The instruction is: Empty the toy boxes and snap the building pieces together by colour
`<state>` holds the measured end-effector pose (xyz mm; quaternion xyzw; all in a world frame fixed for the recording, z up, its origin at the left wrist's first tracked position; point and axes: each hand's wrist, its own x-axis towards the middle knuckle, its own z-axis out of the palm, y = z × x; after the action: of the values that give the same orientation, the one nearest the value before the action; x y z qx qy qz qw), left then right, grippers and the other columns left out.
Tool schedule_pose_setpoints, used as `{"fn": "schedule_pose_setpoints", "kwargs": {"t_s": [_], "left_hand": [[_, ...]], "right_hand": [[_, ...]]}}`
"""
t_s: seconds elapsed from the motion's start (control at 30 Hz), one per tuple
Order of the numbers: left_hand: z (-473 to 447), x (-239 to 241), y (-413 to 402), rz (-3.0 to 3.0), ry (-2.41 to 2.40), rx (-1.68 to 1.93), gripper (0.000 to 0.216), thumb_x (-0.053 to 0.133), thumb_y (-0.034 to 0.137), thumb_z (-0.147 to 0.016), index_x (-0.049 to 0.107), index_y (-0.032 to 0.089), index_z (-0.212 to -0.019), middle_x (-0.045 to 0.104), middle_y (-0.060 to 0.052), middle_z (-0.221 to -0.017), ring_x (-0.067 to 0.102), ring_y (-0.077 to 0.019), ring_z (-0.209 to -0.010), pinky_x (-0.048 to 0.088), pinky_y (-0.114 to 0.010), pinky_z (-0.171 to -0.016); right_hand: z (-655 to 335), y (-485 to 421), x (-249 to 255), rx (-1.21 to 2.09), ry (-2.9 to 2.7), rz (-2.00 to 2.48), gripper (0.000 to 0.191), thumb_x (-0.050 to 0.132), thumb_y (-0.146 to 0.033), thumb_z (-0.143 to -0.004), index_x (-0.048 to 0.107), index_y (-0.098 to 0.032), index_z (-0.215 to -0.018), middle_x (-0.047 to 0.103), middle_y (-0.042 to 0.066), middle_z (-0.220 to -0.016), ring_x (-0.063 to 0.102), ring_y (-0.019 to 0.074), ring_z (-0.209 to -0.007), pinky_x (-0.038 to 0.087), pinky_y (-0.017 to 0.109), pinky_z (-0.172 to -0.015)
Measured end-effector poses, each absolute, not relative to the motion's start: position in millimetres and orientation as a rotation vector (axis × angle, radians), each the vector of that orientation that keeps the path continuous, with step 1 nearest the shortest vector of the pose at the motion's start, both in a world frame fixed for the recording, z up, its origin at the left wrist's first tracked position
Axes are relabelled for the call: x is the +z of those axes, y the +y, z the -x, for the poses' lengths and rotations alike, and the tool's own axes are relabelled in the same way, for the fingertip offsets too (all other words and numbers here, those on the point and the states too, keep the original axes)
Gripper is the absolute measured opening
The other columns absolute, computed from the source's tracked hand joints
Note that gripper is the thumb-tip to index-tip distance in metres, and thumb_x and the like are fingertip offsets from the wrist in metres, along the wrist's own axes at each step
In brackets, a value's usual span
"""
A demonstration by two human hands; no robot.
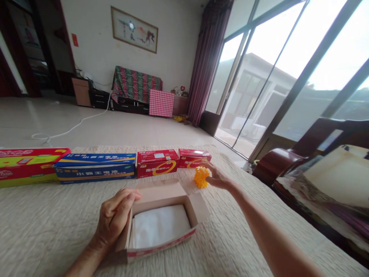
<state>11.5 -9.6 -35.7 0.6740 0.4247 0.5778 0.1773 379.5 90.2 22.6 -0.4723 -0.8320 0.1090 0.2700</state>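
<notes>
We see the right hand (216, 177) reaching out over the table (52, 227), which is spread with a cream textured cloth, and holding a small yellow bumpy object (201, 177). The object sits at the tips of the right fingers (208, 166), which curl over its top and far side and pinch it, so that it hangs just to the left of the palm, low over the cloth; we cannot tell whether it touches the cloth. It lies just in front of the small red box (194, 157) at the right end of a row along the table's far edge. The left hand (113, 217) rests against the left wall of an open cardboard box (161, 221), its fingers held loosely together and curved over the box's rim, with the thumb at the corner by the raised flap. Inside the box lies a flat white sheet or bag (160, 226). The row behind also holds a second red box (157, 162), a long blue box (95, 166) and a red and yellow box (29, 166).
</notes>
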Motion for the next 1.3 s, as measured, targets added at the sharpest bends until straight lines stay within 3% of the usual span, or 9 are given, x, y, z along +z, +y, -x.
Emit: {"fn": "schedule_pose_setpoints", "kwargs": {"t_s": [0.33, 0.63, 0.9, 1.07, 1.3], "left_hand": [[-10, -39, -7, -1.923, 1.231, 1.612, 0.026, 0.045, 0.032, -0.091, 0.067, 0.021, -0.084, 0.07, -0.002, -0.096, 0.064, -0.0182, -0.095, 0.049, -0.024, -0.084], [-12, -36, -8, -1.868, 1.22, 1.62, 0.026, 0.047, 0.032, -0.09, 0.068, 0.019, -0.08, 0.07, -0.003, -0.092, 0.065, -0.0181, -0.091, 0.049, -0.025, -0.084], [-16, -27, -13, -1.732, 1.244, 1.618, 0.03, 0.045, 0.034, -0.09, 0.069, 0.018, -0.08, 0.071, -0.003, -0.086, 0.065, -0.0184, -0.089, 0.049, -0.025, -0.081], [-19, -23, -15, -1.696, 1.248, 1.611, 0.032, 0.044, 0.034, -0.09, 0.068, 0.016, -0.077, 0.07, -0.004, -0.082, 0.064, -0.0182, -0.085, 0.048, -0.026, -0.077], [-19, -24, -14, -1.668, 1.215, 1.619, 0.031, 0.045, 0.033, -0.09, 0.068, 0.017, -0.078, 0.07, -0.004, -0.079, 0.064, -0.018, -0.083, 0.047, -0.026, -0.076]], "right_hand": [[-386, 104, 19, 0.234, -2.285, 1.487, 0.053, 0.051, -0.004, -0.059, 0.064, -0.018, -0.108, 0.067, 0.008, -0.108, 0.063, 0.0232, -0.098, 0.047, 0.039, -0.088], [-397, 106, 18, 0.173, -2.3, 1.349, 0.046, 0.056, -0.009, -0.063, 0.061, -0.02, -0.107, 0.067, 0.008, -0.109, 0.063, 0.025, -0.1, 0.047, 0.044, -0.091], [-332, 34, 80, 0.104, -2.279, 1.062, 0.04, 0.063, -0.022, -0.076, 0.055, -0.025, -0.115, 0.061, 0.005, -0.118, 0.059, 0.0215, -0.102, 0.05, 0.04, -0.088], [-260, -21, 90, 0.289, -2.513, 0.901, 0.046, 0.069, -0.021, -0.074, 0.055, -0.025, -0.117, 0.06, 0.004, -0.121, 0.056, 0.02, -0.111, 0.046, 0.037, -0.096], [-226, -23, 69, 0.38, -2.692, 0.847, 0.043, 0.071, -0.019, -0.071, 0.059, -0.021, -0.112, 0.063, 0.005, -0.116, 0.056, 0.0225, -0.11, 0.043, 0.042, -0.097]]}}
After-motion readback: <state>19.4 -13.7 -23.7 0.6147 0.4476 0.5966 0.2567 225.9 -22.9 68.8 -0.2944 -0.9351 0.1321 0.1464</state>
